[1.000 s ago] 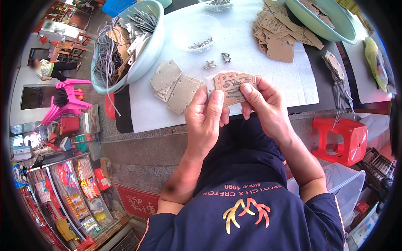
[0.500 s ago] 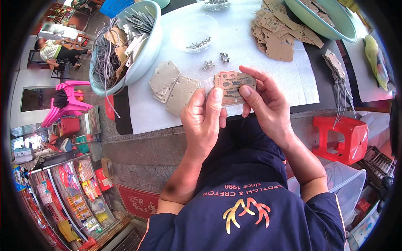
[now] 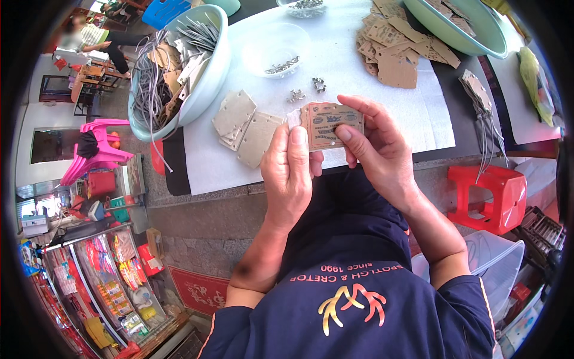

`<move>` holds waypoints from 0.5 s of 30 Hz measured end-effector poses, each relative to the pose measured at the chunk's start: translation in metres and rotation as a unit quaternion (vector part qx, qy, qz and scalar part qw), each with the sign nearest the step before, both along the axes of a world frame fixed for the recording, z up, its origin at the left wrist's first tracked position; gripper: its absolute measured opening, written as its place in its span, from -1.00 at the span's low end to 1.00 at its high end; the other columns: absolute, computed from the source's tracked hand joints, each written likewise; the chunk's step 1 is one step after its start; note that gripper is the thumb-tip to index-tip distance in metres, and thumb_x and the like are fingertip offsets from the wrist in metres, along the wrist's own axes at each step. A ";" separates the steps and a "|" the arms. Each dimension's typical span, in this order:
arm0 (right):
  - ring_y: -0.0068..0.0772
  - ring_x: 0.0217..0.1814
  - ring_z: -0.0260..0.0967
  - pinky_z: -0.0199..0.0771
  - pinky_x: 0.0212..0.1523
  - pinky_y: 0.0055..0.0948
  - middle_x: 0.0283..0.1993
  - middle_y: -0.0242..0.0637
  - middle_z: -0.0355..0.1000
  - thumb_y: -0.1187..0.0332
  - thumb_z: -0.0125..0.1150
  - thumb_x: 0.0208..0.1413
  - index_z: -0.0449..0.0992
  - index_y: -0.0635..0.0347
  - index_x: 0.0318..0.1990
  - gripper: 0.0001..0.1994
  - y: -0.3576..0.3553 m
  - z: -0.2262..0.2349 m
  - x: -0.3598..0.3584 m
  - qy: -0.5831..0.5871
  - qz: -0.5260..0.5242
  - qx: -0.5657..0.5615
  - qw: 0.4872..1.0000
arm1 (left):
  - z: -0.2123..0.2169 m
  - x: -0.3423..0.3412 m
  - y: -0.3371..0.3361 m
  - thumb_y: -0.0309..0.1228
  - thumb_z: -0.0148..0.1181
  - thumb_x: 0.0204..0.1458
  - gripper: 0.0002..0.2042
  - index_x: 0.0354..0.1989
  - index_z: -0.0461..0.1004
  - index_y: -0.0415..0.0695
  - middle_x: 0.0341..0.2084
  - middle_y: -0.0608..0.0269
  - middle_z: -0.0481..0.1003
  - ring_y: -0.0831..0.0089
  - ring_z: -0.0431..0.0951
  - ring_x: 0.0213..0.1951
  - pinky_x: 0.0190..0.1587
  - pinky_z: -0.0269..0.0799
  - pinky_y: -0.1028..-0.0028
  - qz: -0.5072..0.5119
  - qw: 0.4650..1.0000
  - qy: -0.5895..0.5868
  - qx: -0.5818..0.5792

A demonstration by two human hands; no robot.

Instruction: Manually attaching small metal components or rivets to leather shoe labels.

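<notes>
Card [image 3: 321,127] between hands [image 3: 287,176]; card stack [image 3: 252,133] left, basin [image 3: 209,82] beyond.

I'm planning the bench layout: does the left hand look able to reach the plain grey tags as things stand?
Probably yes: nothing stands between the plain grey tags and the left hand, though it holds the printed tag.

At upper left, a person in dark trousers [image 3: 116,48] is near wooden furniture [image 3: 89,84]. Lower down come pink plastic stools [image 3: 103,142], then a rack of colourful packets [image 3: 113,296] beside a red sign [image 3: 194,291]. At right, a red plastic stool [image 3: 505,192] stands near a clear plastic bin [image 3: 493,256].
</notes>
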State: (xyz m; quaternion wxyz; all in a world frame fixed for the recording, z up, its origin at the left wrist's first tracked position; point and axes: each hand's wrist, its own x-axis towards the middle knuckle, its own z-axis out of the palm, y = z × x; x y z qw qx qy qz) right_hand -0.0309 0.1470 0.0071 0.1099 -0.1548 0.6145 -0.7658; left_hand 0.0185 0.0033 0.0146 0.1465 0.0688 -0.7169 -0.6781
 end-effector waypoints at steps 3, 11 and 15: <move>-0.79 -0.51 0.21 0.26 -0.53 -0.72 -0.39 -0.48 0.36 0.51 0.16 0.20 0.34 0.20 0.20 -0.60 0.000 0.000 0.000 0.004 -0.002 0.001 1.000 | -0.004 -0.001 -0.001 -0.28 -0.18 0.35 -0.71 -0.36 0.33 -0.19 -0.67 0.35 0.40 0.70 0.33 -0.65 -0.62 0.23 0.65 -0.003 1.000 0.010 0.010; -0.80 -0.53 0.21 0.25 -0.55 -0.73 -0.41 -0.49 0.36 0.51 0.17 0.19 0.34 0.20 0.20 -0.60 0.000 -0.002 0.004 0.017 -0.003 0.010 1.000 | -0.002 -0.007 0.005 -0.32 -0.02 0.28 -0.80 -0.16 0.41 -0.21 -0.45 0.30 0.49 0.68 0.34 -0.59 -0.58 0.23 0.65 0.004 0.996 0.045 0.078; -0.81 -0.52 0.22 0.27 -0.55 -0.73 -0.38 -0.49 0.36 0.50 0.16 0.20 0.33 0.23 0.20 -0.60 0.000 0.000 0.005 -0.013 0.008 -0.020 1.000 | -0.003 -0.005 0.004 -0.32 -0.01 0.28 -0.80 -0.14 0.42 -0.22 -0.44 0.30 0.50 0.70 0.34 -0.58 -0.58 0.22 0.66 -0.002 0.995 0.057 0.087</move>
